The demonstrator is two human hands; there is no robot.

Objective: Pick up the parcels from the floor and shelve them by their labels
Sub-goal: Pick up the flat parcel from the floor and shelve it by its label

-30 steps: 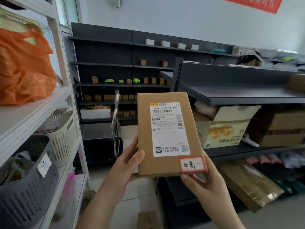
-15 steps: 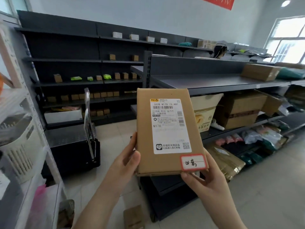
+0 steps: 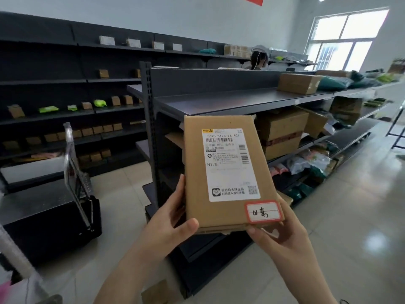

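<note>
I hold a flat brown cardboard parcel upright in front of me, its face turned to the camera. A white shipping label covers its middle and a red-bordered handwritten sticker sits at its lower right corner. My left hand grips the parcel's lower left edge, thumb on the front. My right hand grips the lower right corner from beneath, thumb below the sticker. Behind the parcel stands a dark metal shelf unit.
Brown boxes and bagged goods fill the unit's lower shelves; one box lies on top. A wall rack with small boxes runs along the left. A black flatbed cart stands left. A person's head shows behind the unit. Tiled floor stretches right.
My view has swung to the right: the white rack with the orange bag has left the frame and the right aisle and window came in. Both hands keep the same hold on the parcel.
</note>
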